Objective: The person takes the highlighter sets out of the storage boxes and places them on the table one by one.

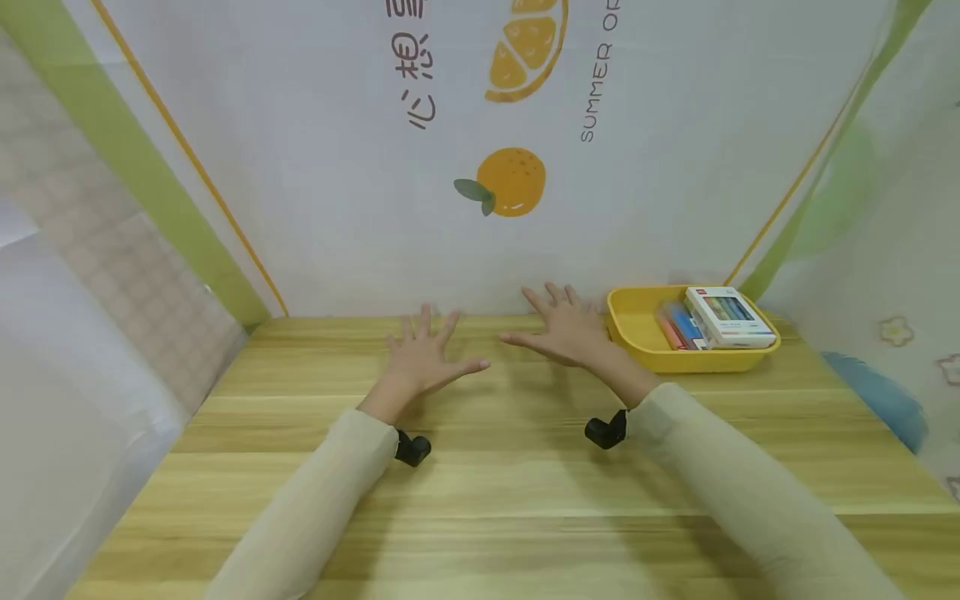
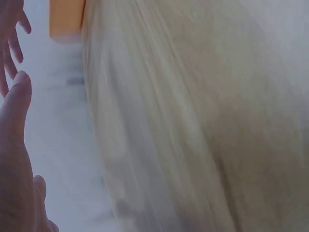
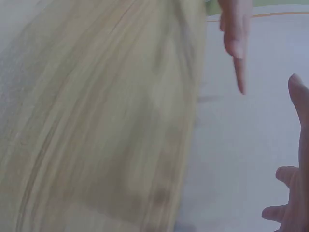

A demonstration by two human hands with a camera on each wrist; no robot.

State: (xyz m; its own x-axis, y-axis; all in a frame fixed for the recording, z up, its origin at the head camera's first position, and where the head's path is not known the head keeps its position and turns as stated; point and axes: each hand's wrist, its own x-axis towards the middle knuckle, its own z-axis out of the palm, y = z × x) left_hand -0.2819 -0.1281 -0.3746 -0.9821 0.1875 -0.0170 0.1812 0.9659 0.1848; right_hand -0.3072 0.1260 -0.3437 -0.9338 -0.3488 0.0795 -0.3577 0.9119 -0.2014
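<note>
Both hands lie spread, palms down, over the far part of a wooden table (image 1: 495, 492). My left hand (image 1: 426, 354) has its fingers fanned and holds nothing. My right hand (image 1: 564, 327) is also spread flat, empty, just left of a yellow tray (image 1: 637, 337). In the tray lie a white box of coloured pens (image 1: 729, 317) and some loose markers (image 1: 678, 327). In the left wrist view the left hand's fingers (image 2: 14, 111) show at the left edge beside the blurred table (image 2: 193, 125). In the right wrist view the right hand's fingers (image 3: 294, 145) show at the right edge.
A white backdrop printed with oranges (image 1: 510, 182) and lettering rises right behind the table's far edge. Green-edged fabric walls close in on the left and right. Small black wrist cameras (image 1: 604, 431) sit under each sleeve.
</note>
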